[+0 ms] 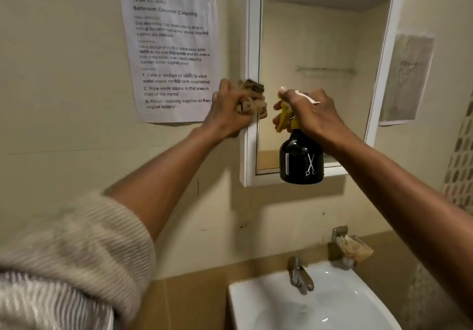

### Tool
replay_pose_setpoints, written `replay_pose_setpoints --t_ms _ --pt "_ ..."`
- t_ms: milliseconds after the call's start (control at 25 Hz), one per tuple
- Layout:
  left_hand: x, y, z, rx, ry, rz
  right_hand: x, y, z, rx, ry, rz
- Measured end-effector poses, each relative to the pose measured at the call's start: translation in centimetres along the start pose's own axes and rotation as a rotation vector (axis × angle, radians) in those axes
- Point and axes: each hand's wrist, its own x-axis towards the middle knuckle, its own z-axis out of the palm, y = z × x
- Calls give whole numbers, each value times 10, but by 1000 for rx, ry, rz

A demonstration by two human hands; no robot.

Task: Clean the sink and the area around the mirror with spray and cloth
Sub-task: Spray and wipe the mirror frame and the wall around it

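- Head view, with the mirror (314, 73) as landmark: the left hand (230, 112) presses a bunched tan cloth (252, 96) against the white frame at the mirror's left edge, its grip closed tightly around the cloth.
- The right hand (312, 114) holds a black spray bottle (300, 158) in front of the mirror's lower half, its grip wrapped around the yellow trigger head and the fingers curled over the trigger; whether the trigger is being squeezed cannot be told.
- The step in hand looks like the mirror part of the task: the cloth works on the frame while the bottle is aimed at the glass.
- The next move probably calls for a spray onto the glass or frame, then carrying the cloth across the wetted patch with the bottle held clear of it.
- The sink (256, 301) sits below the mirror, with a tap (299, 276) at its back rim; judging by the hands, it is not being worked on now.
- Left of the mirror a printed sheet (174, 48) is taped to the wall, close enough to the cloth that spray could wet it.
- Count: one mirror, one cloth, one spray bottle, one sink, one tap, one sheet, two hands.
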Motion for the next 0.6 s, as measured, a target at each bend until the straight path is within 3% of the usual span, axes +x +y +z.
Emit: replay_pose_setpoints --t_ms 320,520,600 --pt "-97 -41 89 74 -103 -189 -12 12 13 58 -5 76" --pt "-121 -44 94 173 -394 -269 -20 4 9 38 -14 50" --pt "-120 -43 78 51 -477 -339 -20 -2 4 19 -14 30"
